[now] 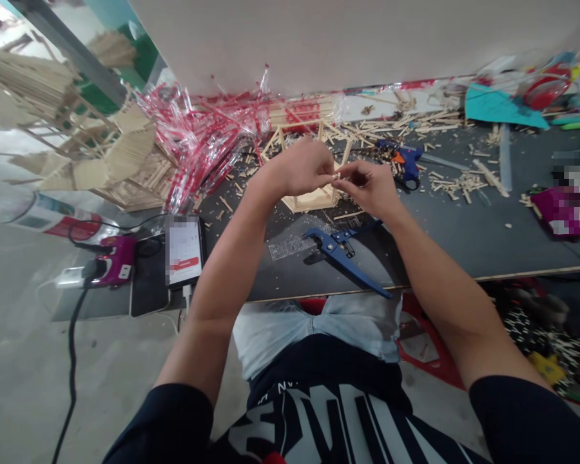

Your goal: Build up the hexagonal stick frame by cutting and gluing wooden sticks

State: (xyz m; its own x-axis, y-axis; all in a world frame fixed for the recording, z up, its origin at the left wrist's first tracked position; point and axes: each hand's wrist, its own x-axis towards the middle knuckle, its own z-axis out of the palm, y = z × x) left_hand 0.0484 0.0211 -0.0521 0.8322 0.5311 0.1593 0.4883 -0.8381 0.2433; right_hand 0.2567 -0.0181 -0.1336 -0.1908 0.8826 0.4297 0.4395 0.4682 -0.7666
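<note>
My left hand (300,169) and my right hand (370,187) meet over the dark work board (464,238), fingertips pinched together on a small wooden stick piece (336,176). Just behind and under them stands a pale frame of glued wooden sticks (309,201), partly hidden by my hands. A blue cutter (341,251) lies on the board below my right wrist. A blue glue gun (406,160) rests to the right of my right hand.
Red-and-clear plastic wrappers (198,142) pile up at back left, beside stick models (125,161). A phone (184,251) and a purple charger (118,258) lie at the left. Loose stick offcuts (459,183) scatter right. A teal paper (502,106) lies far right.
</note>
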